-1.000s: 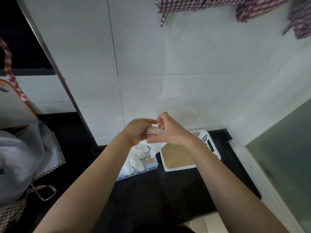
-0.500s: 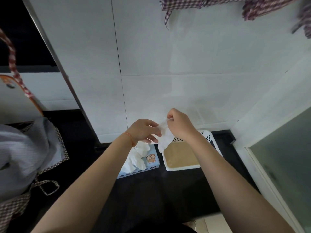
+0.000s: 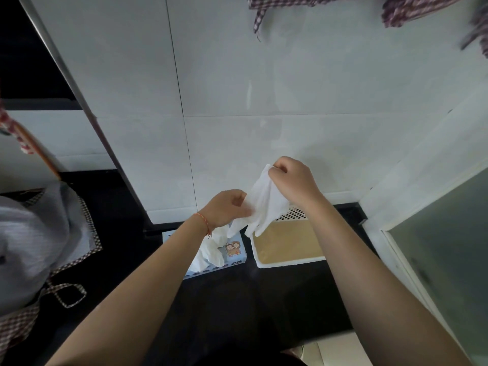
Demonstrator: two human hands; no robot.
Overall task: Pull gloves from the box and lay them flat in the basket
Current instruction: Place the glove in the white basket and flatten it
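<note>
A white glove (image 3: 264,204) hangs in the air above the counter, stretched between both hands, fingers pointing down. My right hand (image 3: 293,180) pinches its upper cuff, raised near the wall. My left hand (image 3: 227,207) grips its lower left edge. Below sits a light blue glove box (image 3: 233,253) with a cartoon print, more white gloves (image 3: 211,252) bulging from its top. To the box's right stands a white perforated basket (image 3: 290,262) with a tan bottom; the glove's fingertips hang just over its left rim.
The box and basket stand on a black counter (image 3: 237,299) against a white tiled wall (image 3: 264,101). Grey cloth with checked trim (image 3: 34,241) lies at the left. Checked fabric (image 3: 396,9) hangs at the top. A frosted glass panel (image 3: 449,247) borders the right side.
The glove was bunched between both hands; my right hand has lifted its cuff up and to the right, so the glove is now spread open and hanging.
</note>
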